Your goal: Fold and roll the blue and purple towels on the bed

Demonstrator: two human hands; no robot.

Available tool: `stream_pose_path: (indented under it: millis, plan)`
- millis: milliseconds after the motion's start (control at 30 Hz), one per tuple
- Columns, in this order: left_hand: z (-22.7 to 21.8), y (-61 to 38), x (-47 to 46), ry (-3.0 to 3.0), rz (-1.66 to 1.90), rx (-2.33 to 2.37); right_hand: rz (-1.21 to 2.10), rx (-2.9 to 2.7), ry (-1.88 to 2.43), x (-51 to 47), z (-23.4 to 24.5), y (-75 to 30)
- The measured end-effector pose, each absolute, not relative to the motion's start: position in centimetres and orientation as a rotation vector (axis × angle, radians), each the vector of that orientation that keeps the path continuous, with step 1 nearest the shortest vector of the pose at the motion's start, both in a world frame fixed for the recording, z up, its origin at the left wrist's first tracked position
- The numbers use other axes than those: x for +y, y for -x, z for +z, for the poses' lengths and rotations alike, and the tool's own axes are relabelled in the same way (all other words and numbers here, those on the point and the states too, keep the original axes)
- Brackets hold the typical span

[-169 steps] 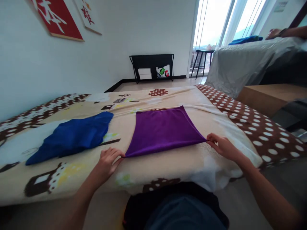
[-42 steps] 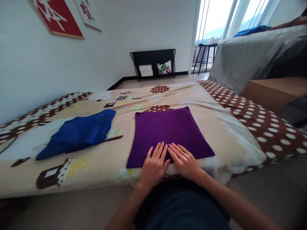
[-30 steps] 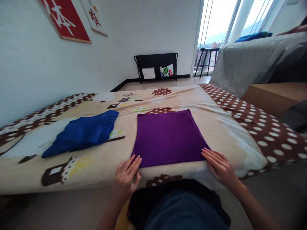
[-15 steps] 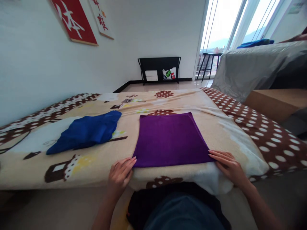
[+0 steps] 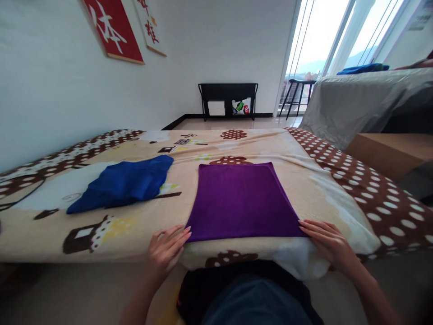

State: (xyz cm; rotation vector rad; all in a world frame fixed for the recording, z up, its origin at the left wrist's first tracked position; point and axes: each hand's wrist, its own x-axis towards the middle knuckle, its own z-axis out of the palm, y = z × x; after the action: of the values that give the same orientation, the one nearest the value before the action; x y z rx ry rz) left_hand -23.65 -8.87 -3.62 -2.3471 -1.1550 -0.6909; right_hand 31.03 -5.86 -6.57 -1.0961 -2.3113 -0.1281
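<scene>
A purple cloth [image 5: 241,201] lies flat and squared on the patterned blanket [image 5: 135,234] of the bed in front of me. My left hand [image 5: 165,248] rests open at the cloth's near left corner, its fingertips touching the edge. At the near right corner my right hand [image 5: 329,243] lies open too, fingers stretched toward the cloth. Neither hand grips anything. A crumpled blue cloth [image 5: 123,183] lies to the left of the purple one.
The bed runs along a white wall on the left. A second bed with a grey cover [image 5: 358,101] stands at the right, a wooden box [image 5: 389,151] beside it. A black rack [image 5: 228,101] and a stool [image 5: 297,92] stand by the window.
Both hands slid from the middle of the purple cloth's near edge out to its two near corners. The view has tilted slightly upward.
</scene>
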Motion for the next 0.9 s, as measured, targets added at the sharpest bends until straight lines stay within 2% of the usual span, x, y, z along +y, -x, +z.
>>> stream_pose_path:
  millis: [300,633,767,900]
  plan:
    - [-2.4,24.1,-10.0,2.373,-0.752,-1.238,0.067,-2.259,1.137,-6.7,-5.7,-31.7]
    - [-2.5,24.5,-9.8,2.571,-1.2,-1.551,0.555,-2.11,1.112,-5.9,-5.5,-32.0]
    - [-3.1,24.5,-9.3,2.621,-1.224,-1.822,0.585,-2.03,1.212,-5.8,-5.7,-31.3]
    - [-4.0,22.8,-8.5,2.366,-1.265,-2.031,0.508,-1.892,1.292,-5.3,-6.4,-30.0]
